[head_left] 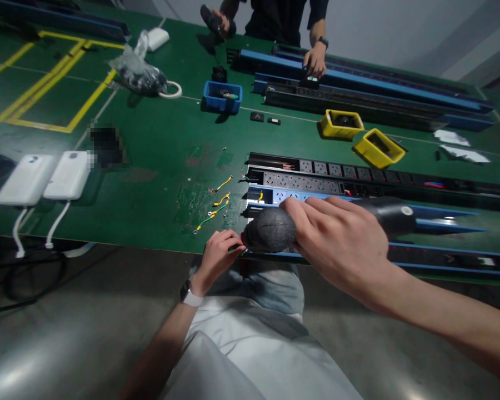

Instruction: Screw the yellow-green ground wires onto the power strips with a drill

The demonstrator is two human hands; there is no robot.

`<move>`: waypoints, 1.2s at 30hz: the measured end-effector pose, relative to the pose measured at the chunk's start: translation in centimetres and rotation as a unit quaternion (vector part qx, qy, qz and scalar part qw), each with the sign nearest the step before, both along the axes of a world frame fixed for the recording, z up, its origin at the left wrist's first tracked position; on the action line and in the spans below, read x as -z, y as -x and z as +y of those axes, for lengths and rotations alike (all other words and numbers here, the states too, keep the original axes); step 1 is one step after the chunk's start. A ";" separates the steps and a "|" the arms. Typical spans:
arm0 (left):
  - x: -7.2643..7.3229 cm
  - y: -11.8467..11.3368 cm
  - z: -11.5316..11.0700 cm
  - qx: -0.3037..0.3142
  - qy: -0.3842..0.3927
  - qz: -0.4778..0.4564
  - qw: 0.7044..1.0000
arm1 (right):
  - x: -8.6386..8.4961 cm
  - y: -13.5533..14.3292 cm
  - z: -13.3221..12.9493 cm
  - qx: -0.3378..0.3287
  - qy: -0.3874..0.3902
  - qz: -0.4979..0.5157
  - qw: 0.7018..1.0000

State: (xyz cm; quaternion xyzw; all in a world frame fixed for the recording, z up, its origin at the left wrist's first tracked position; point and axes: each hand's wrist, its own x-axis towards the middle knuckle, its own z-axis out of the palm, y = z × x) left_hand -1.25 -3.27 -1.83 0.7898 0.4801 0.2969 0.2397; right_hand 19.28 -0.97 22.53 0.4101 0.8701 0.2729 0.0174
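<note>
My right hand (pixel 341 244) is wrapped round a black power tool (pixel 270 229), whose rounded body hides its tip and the strip end beneath it. Beside the tool, at the table's front edge, my left hand (pixel 223 253) has its fingers pinched together at the left end of the nearest strip; what they hold is hidden. Short yellow-green wires (pixel 212 215) lie on the green table just left of the socket strips. A blue socket strip (pixel 280 196) and black socket strips (pixel 308 181) run to the right, partly behind my right hand and the tool.
Across the table (pixel 158 144) a person's hand (pixel 315 60) touches a far strip, the other holding a dark tool (pixel 211 19). Blue bin (pixel 223 97), yellow bins (pixel 340 130) stand mid-table. White power banks (pixel 69 175) with cables and a plastic bag (pixel 137 69) lie left.
</note>
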 end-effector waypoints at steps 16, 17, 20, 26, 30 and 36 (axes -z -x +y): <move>-0.1 0.0 0.1 0.003 -0.003 -0.002 1.000 | 0.0 -0.1 -0.1 0.000 0.005 0.000 1.000; -0.1 0.0 0.1 0.001 -0.005 -0.002 1.000 | 0.0 -0.1 -0.1 -0.002 0.005 -0.002 1.000; 0.0 0.0 0.1 -0.005 -0.010 -0.005 1.000 | -0.1 0.0 -0.1 -0.007 0.006 -0.003 1.000; 0.5 0.0 0.0 -0.002 -0.022 -0.007 1.000 | -0.2 0.2 -0.1 -0.008 0.002 -0.006 1.000; 0.6 0.0 -0.1 0.001 -0.026 0.007 1.000 | -0.2 0.3 0.0 -0.012 0.001 -0.009 1.000; 0.3 0.0 0.0 -0.001 -0.025 0.009 1.000 | -0.1 0.2 0.2 -0.011 0.000 -0.008 1.000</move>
